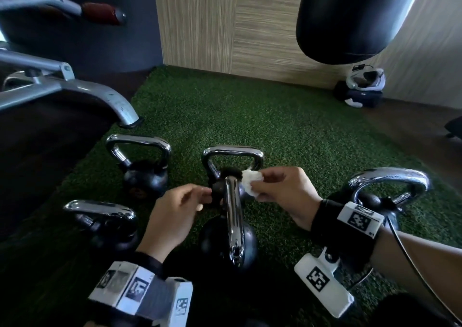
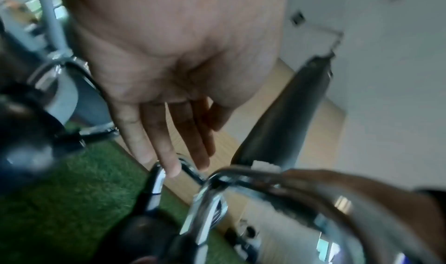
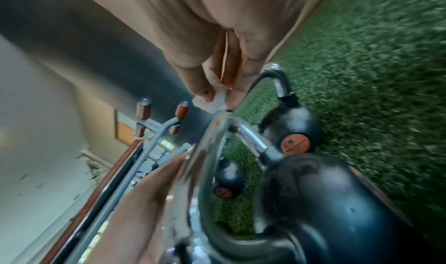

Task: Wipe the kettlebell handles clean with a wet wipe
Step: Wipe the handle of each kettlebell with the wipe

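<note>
On the green turf sit five kettlebells, and the nearest kettlebell stands between both hands with its chrome handle running toward the camera. Right hand has a scrunched white wet wipe pinched between thumb and fingertips, right against the far end of that handle. Left hand sits just left of it, fingers pretty much straight and close together, holding nothing.

Green turf — five kettlebells standing on it.
</note>
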The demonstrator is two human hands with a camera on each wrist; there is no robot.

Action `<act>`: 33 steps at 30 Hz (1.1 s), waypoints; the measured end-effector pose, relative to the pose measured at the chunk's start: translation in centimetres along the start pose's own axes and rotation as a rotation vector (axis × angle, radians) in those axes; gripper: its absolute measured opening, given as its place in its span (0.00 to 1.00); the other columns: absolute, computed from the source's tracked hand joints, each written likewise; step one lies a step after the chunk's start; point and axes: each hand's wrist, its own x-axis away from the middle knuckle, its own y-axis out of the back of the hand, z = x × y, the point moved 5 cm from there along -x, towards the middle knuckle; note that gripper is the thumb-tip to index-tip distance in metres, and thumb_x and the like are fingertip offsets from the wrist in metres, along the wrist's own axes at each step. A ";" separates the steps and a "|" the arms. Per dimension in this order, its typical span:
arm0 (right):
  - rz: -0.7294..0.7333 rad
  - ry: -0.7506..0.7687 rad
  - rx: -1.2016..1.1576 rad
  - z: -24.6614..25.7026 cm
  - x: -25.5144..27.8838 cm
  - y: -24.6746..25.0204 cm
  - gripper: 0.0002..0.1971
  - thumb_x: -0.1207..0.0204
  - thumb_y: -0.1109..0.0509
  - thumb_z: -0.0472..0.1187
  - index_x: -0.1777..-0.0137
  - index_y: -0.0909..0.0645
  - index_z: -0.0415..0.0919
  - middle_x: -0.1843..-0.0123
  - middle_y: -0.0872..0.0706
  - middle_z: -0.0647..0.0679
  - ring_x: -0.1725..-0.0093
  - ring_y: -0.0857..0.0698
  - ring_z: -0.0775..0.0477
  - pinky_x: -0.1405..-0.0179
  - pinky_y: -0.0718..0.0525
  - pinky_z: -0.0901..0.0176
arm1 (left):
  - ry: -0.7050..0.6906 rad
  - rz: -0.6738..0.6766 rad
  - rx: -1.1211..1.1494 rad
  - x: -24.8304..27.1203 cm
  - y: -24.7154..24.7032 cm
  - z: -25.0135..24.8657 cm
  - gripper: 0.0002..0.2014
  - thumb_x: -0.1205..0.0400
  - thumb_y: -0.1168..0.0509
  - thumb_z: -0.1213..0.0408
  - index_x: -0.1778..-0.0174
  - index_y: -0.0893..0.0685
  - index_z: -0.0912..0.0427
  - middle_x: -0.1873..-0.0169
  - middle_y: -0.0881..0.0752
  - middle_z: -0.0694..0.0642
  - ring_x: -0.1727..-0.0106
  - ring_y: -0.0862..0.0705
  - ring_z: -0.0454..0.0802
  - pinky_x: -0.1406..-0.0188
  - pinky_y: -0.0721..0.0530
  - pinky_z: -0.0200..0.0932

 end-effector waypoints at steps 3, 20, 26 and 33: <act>-0.021 -0.117 0.003 -3.6 -0.6 0.5 0.10 0.28 0.17 0.30 0.47 0.09 0.33 0.54 0.04 0.43 0.54 0.05 0.41 0.52 0.05 0.52 | 0.014 0.409 -0.312 0.4 -2.7 4.2 0.34 0.21 0.27 0.61 0.20 0.28 0.34 0.21 0.24 0.37 0.18 0.28 0.39 0.21 0.27 0.42; 0.039 -0.129 0.222 -8.6 -3.6 -3.0 0.07 0.27 0.15 0.40 0.53 0.06 0.39 0.62 0.05 0.47 0.64 0.06 0.47 0.53 0.05 0.46 | -0.361 0.161 -0.397 3.4 -8.6 4.4 0.48 0.31 0.26 0.43 0.16 0.36 0.53 0.21 0.27 0.50 0.23 0.37 0.39 0.17 0.33 0.52; -0.049 0.009 0.207 -7.0 -4.5 -2.2 0.07 0.26 0.17 0.37 0.50 0.08 0.39 0.56 0.05 0.47 0.61 0.05 0.50 0.56 0.06 0.55 | -0.190 0.284 -0.262 2.8 -7.6 4.1 0.50 0.29 0.16 0.56 0.18 0.42 0.40 0.31 0.42 0.23 0.18 0.33 0.42 0.13 0.34 0.50; 0.033 -0.032 0.247 -7.5 -4.6 -2.1 0.07 0.26 0.18 0.32 0.52 0.13 0.34 0.58 0.06 0.43 0.63 0.05 0.47 0.55 0.05 0.47 | -0.150 0.323 -0.268 1.6 -7.5 4.5 0.46 0.31 0.17 0.52 0.24 0.40 0.34 0.28 0.32 0.37 0.19 0.30 0.44 0.15 0.32 0.51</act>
